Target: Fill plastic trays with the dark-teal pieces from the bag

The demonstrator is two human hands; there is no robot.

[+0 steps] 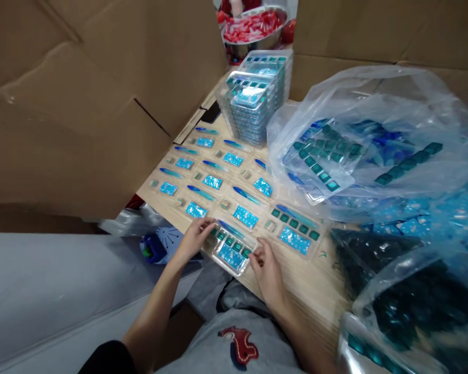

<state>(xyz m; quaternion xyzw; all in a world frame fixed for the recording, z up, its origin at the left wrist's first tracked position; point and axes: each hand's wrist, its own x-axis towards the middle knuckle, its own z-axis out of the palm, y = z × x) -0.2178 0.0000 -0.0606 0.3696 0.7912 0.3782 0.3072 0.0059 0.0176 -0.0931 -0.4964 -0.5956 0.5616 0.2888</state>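
Observation:
At the near edge of the table lies a clear plastic tray [239, 271] holding a blue speckled packet [231, 257] and a slim blue pointed stick [230, 228]. A strip of green squares [229, 242] runs across this tray. My left hand [195, 239] has its fingers closed at the strip's left end. My right hand [268, 270] pinches at the strip's other end, beside the tray's right side. The fingertips partly hide both ends, so whether they also grip the tray rim is unclear. To the right, another tray [315, 248] bears a similar green strip.
Several trays with blue packets [211, 181] lie in rows farther back. Behind them rise stacked clear trays [249, 117]. A plastic bag [374, 98] of green strips stands right; a dark green bag [425, 296] is nearer. Cardboard walls [101, 104] enclose the table [315, 291].

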